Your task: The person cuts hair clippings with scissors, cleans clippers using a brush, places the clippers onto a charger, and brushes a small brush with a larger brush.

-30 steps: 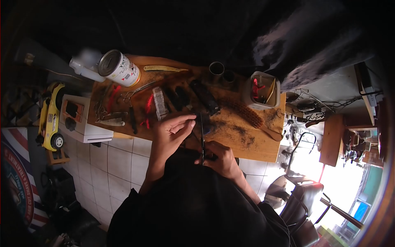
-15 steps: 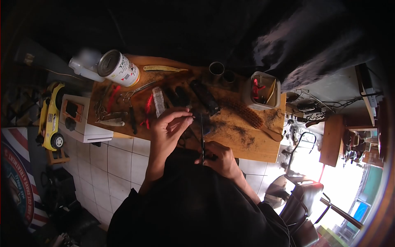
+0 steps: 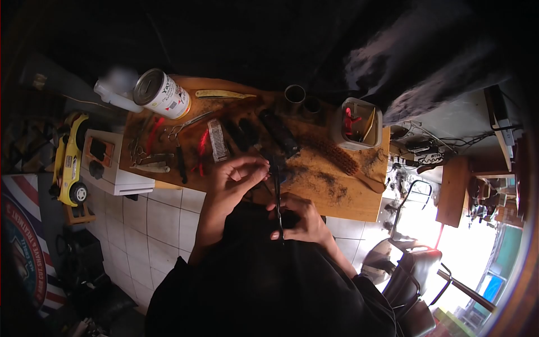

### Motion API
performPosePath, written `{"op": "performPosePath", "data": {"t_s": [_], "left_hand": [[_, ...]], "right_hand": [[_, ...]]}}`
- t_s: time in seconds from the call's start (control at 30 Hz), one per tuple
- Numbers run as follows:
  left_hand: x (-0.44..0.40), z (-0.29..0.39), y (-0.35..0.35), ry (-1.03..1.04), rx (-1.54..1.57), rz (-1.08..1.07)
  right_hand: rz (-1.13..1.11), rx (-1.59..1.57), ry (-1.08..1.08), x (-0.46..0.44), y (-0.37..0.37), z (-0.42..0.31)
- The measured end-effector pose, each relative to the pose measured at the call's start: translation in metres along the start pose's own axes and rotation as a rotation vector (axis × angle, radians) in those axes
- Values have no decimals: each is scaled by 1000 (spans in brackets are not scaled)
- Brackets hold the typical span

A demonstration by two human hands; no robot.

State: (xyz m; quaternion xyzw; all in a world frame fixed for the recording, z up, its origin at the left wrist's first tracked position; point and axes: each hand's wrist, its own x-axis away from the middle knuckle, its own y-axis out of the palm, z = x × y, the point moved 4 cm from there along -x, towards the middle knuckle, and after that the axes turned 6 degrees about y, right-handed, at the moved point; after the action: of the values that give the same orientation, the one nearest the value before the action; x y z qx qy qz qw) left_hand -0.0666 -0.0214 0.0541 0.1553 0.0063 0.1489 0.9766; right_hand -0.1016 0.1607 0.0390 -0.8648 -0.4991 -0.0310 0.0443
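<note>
My right hand (image 3: pixel 303 218) is closed round the handle end of a thin dark tool (image 3: pixel 277 194), which looks like scissors or a razor and points up toward the table. My left hand (image 3: pixel 233 177) is pinched near the tool's tip; whatever lies between its fingertips is too small to make out. Beyond my left hand, a pale comb (image 3: pixel 218 139) lies on the wooden table (image 3: pixel 359 199). Black clippers (image 3: pixel 279 132) rest to the right of the comb, and a brown brush (image 3: pixel 334 156) with a wooden handle lies farther right.
A white can (image 3: pixel 165 96) stands at the back left, near metal scissors (image 3: pixel 177 129). A pale container (image 3: pixel 359 126) with red and yellow items stands at the back right. Dark hair clippings are scattered across the table. A chair (image 3: pixel 412 275) stands on the right.
My left hand has moved slightly down and right, closer to the tool's tip. The lower end of the tool has shifted down, and my right thumb has moved down with it.
</note>
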Motion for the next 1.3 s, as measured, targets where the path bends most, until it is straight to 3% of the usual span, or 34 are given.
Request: {"op": "performPosePath", "data": {"t_s": [0.13,0.43,0.63,0.83,1.2,1.3], "left_hand": [[1,-2,3,-60,5,-36],[1,1,6,-53,-5,-48],[3,0,0,-31,-30,78],[2,1,5,66,-19,122],[3,3,15,38,-200,23],[4,-5,11,14,-118,47]], "right_hand": [[-48,12,-114,1,0,0],[1,-137,-14,6,3,8],[61,-107,68,8,5,16],[105,170,-72,2,1,5],[141,201,-54,3,3,0],[146,209,-50,3,4,1]]}}
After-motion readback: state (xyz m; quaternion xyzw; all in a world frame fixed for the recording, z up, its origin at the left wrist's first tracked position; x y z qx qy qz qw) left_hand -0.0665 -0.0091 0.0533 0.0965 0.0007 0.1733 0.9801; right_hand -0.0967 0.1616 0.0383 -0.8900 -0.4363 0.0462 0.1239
